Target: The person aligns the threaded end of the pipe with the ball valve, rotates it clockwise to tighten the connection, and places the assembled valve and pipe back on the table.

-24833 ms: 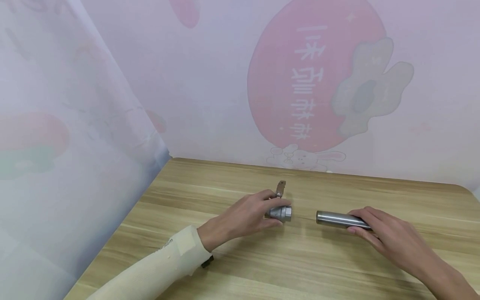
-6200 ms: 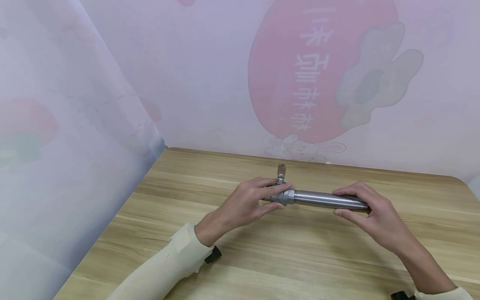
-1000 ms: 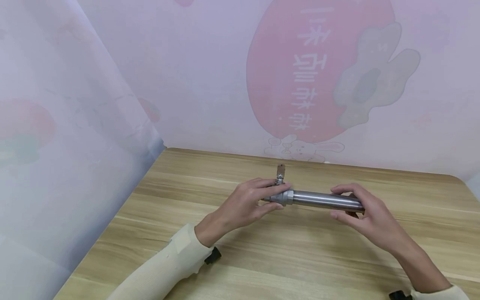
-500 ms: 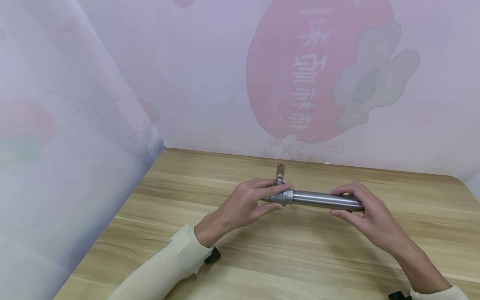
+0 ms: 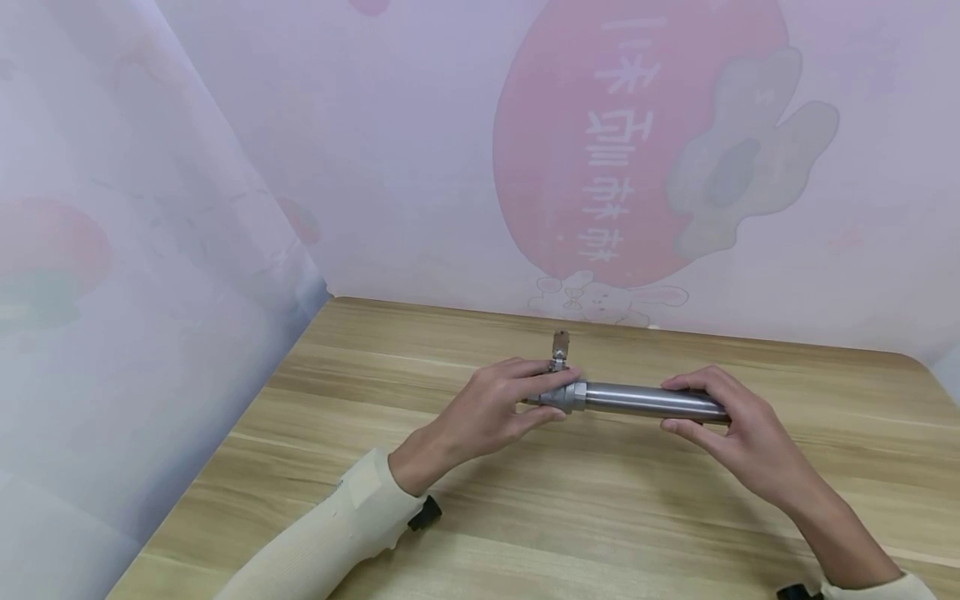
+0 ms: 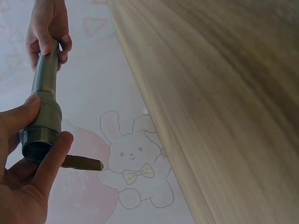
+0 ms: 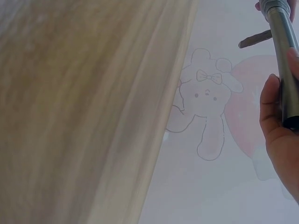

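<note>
My left hand [image 5: 495,404] grips a grey metal ball valve [image 5: 558,398], thumb on the near side and fingers over the top. Its flat brownish lever handle [image 5: 561,343] points toward the back of the table. A smooth steel pipe [image 5: 637,399] runs rightward from the valve's hex end, and my right hand [image 5: 750,433] holds its far end between thumb and fingers. In the left wrist view, the valve's other threaded opening [image 6: 36,151] faces the camera, and some thread [image 6: 45,88] shows where the pipe enters. The right wrist view shows the pipe's dark open end [image 7: 290,122] by the palm.
The wood-grain table [image 5: 480,517] lies beneath both hands. Behind it hangs a pale curtain [image 5: 420,167] printed with a pink circle and rabbits, and another pale sheet [image 5: 150,333] borders the left side. A black wrist device [image 5: 425,512] sits under the left cuff.
The pipe and valve, apart in the oldest frame, are now joined end to end. Over the last second my right fingers shift slightly on the pipe; the left hand stays put.
</note>
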The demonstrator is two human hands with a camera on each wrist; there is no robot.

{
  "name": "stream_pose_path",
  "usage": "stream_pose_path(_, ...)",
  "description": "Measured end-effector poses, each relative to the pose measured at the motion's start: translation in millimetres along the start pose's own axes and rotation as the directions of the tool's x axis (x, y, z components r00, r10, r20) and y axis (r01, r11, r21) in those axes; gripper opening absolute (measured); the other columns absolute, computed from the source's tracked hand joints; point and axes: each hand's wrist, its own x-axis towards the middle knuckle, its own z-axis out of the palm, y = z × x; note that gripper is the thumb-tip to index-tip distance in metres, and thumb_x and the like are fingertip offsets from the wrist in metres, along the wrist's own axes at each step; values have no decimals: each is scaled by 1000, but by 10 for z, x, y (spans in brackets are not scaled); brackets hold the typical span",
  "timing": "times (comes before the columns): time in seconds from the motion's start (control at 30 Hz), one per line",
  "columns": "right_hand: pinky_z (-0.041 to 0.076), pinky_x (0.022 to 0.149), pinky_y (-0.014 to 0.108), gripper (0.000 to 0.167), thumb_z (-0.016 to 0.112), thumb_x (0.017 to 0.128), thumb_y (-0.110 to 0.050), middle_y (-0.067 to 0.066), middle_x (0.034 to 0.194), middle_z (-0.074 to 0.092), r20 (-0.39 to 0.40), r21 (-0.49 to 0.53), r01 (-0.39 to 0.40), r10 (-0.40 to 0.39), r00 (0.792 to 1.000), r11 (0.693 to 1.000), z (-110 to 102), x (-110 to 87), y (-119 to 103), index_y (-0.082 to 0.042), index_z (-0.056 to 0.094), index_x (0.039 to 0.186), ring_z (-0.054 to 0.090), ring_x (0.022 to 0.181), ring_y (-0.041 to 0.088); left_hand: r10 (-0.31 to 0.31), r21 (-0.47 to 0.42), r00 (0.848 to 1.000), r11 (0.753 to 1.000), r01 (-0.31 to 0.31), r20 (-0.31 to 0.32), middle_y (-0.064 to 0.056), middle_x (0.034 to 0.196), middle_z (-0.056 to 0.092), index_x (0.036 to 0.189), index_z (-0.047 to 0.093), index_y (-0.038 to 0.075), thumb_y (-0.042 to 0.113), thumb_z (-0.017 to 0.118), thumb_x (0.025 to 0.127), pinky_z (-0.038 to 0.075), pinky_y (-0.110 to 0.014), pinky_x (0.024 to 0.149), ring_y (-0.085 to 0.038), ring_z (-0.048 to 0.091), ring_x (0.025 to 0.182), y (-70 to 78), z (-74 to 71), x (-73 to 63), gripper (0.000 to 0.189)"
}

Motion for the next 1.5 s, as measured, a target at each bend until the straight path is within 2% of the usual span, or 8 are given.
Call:
stream_pose_path(0.3, 50, 75, 16, 53, 91, 84, 2, -14, 114, 70, -4, -18, -18, 18, 1000, 1000, -7, 10, -13, -24, 74, 128, 63, 93, 2, -12, -8, 1000, 1000, 12, 12, -14, 136, 77, 142, 74, 15, 23, 89, 93, 65, -37, 101, -28, 77, 122, 9, -10, 0, 52)
stream_pose_path(0.7, 48, 72, 17, 51, 88, 87, 3, -13, 108, 71, -9, -13, -3, 3, 1000, 1000, -12, 10, -22, -24, 75, 128, 62, 88, 2, -4, -13, 1000, 1000, 4, 5, -14, 134, 78, 142, 75, 15, 23, 89, 92, 66, -36, 99, -27, 77, 119, 4, -13, 0, 52)
stream_pose_path(0.9, 49, 72, 20, 50, 87, 89, 3, -15, 109, 71, -8, -24, -6, 6, 1000, 1000, -15, 6, -14, -26, 75, 128, 63, 88, 2, -4, -18, 1000, 1000, 4, 4, -13, 134, 78, 142, 74, 15, 23, 89, 93, 65, -36, 100, -27, 77, 120, 4, -17, 3, 52)
stream_pose_path(1.17, 47, 72, 17, 48, 85, 90, 3, -16, 107, 71, -3, -30, 8, -8, 1000, 1000, -27, 10, -11, -26, 75, 127, 61, 86, 2, 8, -30, 1000, 1000, -8, -1, -13, 134, 78, 142, 74, 14, 22, 88, 94, 64, -35, 101, -26, 78, 120, -9, 1, 9, 51)
stream_pose_path(1.37, 48, 70, 19, 45, 83, 93, 1, -14, 107, 71, 26, -11, -3, 4, 1000, 1000, -9, 2, -6, -27, 74, 127, 61, 84, 4, 4, -24, 1000, 1000, -4, 4, -13, 133, 78, 142, 74, 15, 22, 89, 93, 65, -34, 99, -26, 78, 118, -5, 6, -4, 52)
stream_pose_path(1.5, 50, 66, 21, 46, 86, 93, -3, -9, 111, 70, 66, 23, -53, 51, 997, 998, -9, -14, -5, -24, 71, 130, 61, 82, 7, 3, -23, 1000, 1000, -3, 5, -11, 131, 79, 143, 74, 16, 22, 89, 93, 65, -33, 98, -25, 78, 117, -4, 5, -12, 53)
